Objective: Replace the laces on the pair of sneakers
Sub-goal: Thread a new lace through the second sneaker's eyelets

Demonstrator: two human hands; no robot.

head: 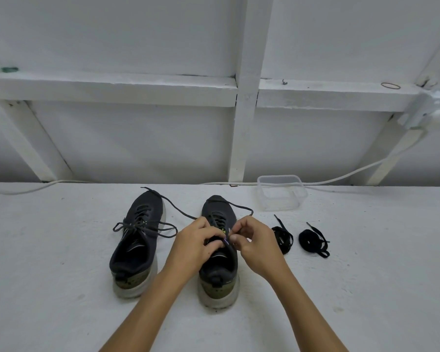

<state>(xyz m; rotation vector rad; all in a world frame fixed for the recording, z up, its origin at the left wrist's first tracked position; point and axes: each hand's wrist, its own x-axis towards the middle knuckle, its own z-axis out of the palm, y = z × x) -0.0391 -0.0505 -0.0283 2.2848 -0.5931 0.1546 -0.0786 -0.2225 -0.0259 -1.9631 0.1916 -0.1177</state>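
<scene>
Two dark sneakers stand side by side on the white surface, toes pointing away. The left sneaker (pixel 136 240) is laced and tied in a bow. Over the tongue of the right sneaker (pixel 219 265), my left hand (pixel 194 243) and my right hand (pixel 252 243) pinch its old dark lace (pixel 181 212), whose loose ends trail out to the left and right of the toe. Two coiled black laces lie to the right: one bundle (pixel 283 236) close to my right hand, the other bundle (pixel 314 241) further right.
An empty clear plastic container (pixel 281 193) stands behind the lace bundles near the wall. A white cable (pixel 366 168) runs along the back edge to a socket at the right. A white framed wall closes off the back.
</scene>
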